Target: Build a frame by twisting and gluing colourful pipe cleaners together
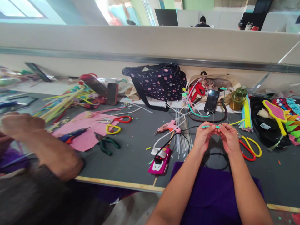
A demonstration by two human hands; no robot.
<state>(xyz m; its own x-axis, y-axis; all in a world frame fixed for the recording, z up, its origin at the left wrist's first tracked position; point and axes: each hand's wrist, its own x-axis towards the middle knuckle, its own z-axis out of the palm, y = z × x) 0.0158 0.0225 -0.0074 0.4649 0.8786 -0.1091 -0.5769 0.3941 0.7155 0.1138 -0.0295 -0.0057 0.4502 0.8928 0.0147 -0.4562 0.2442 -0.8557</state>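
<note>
My left hand (203,135) and my right hand (228,137) are close together above the dark table, fingers pinched. Between them is a short turquoise pipe cleaner (206,126); its left end sticks out past my left fingertips, and the rest is mostly covered by my fingers. A thin green wire (223,103) with a turquoise tip rises upright beside my right fingers. Just right of my right hand lie scissors (252,148) with red and yellow handles. A phone (211,101) leans behind my hands, and a purple cloth (211,197) covers my lap.
Left of my arms lie a pink glue gun (169,127), a magenta power strip (160,161) and a bundle of wires (185,147). Pliers (106,143) lie further left, near a co-worker's arm (53,150). A patterned bag (161,82) and a green bottle (239,98) stand behind.
</note>
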